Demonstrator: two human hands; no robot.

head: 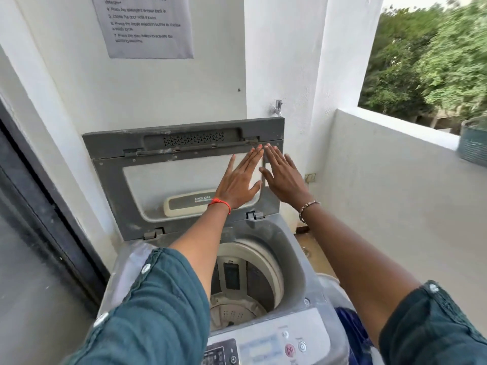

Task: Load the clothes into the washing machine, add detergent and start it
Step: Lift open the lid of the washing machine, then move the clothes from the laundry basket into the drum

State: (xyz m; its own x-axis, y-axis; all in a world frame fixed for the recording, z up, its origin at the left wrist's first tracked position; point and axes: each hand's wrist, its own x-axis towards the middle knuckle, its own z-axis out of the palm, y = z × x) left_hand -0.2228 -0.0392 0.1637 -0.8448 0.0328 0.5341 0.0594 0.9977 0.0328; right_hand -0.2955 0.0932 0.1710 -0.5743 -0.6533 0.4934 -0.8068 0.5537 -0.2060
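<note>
A grey top-loading washing machine [295, 262] stands below me with its lid [147, 180] folded up against the wall. The drum [245, 288] looks empty of clothes. My left hand [241, 180] and my right hand [283, 177] are stretched flat, fingers apart, against the upright lid's right side, holding nothing. The control panel [266, 343] with a red button sits at the machine's near edge. Something blue [347, 327], possibly cloth, shows in a white container to the right of the machine, partly hidden by my right arm.
An instruction sheet [147, 25] hangs on the white wall above the machine. A tap [278, 108] juts out beside the lid. A dark door frame [39, 206] runs along the left. A low balcony wall [395, 133] bounds the right, with a woven basket [473, 143] on the floor.
</note>
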